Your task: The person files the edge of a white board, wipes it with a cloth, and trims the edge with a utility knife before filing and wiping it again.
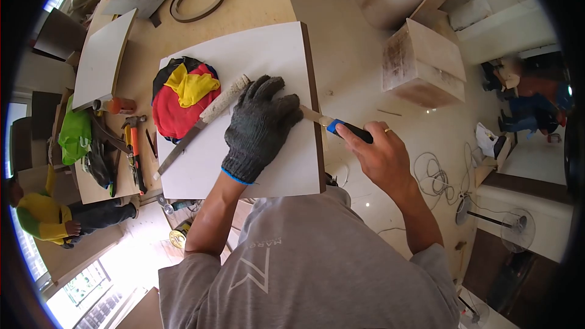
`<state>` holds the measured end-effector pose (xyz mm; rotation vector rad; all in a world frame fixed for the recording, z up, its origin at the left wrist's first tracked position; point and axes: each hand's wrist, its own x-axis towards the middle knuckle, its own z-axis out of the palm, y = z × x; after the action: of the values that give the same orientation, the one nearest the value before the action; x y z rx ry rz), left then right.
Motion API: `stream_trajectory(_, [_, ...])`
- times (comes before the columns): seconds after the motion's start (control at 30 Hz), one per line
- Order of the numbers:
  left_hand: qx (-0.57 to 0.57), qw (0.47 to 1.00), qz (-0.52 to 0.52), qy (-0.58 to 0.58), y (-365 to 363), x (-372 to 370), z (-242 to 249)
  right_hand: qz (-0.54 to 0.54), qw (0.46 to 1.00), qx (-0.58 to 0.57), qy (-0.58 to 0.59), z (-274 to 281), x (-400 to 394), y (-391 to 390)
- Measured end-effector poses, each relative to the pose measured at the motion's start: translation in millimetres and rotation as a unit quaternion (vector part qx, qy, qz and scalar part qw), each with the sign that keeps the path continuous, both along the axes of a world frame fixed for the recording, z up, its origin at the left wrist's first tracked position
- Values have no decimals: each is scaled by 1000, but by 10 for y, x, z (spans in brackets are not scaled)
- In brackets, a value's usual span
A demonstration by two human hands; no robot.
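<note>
A white board [244,67] is laid flat on the bench [256,0], its dark right edge overhanging twd the floor. The knife [344,128] (blue-black handle, pale blade) is held at that right edge, about mid-length, blade pointing in under the glove's fingertips.

The right hand [381,155], bare, w/ a ring on one finger, is closed in a full grip round the knife handle; fingers wrapped, no gap seen.

The left hand [259,128], in a dark knit glove w/ blue cuff, is pressed palm-down on the board near the right edge. Fingers are extended and slightly spread, nothing gripped; only the board surface is touched, and the blade tip is met by or hidden under the fingers (cannot be told which).

Just left of the glove, a saw [201,123] w/ a wrapped handle is lying diagonally on the board, handle end close to the glove's fingers. A red-yellow-black cloth [183,94] is bunched at the board's left part, partly under the saw.

Further left on the bench: a hammer [134,146] w/ orange grip, a green bag [74,134], another white panel [100,58]. At the far end a curved wood ring [198,0] is seen. Wooden boxes [423,55] stand on the floor to the right. Another person in a yellow-green top [39,219] is seated low at far left.
</note>
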<state>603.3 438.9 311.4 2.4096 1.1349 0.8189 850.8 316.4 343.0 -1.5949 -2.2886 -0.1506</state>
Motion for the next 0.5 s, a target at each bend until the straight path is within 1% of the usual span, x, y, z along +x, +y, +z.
stream_trajectory(0.2, [-16, 1000, -10, 7, 220, 67, 79, 3, 1000, -9, 2, 2, 57, 240])
stream_trajectory(0.3, [-25, 1000, -6, -13, 304, 92, 44, 5, 1000, -11, 11, -3, 75, 351])
stream_trajectory(0.47, [-38, 999, -4, 8, 142, 73, 112, 12, 999, -39, -22, 19, 99, 147])
stream_trajectory(0.5, [-37, 999, -5, 7, 105, 72, 106, 12, 1000, -28, -9, 6, 99, 165])
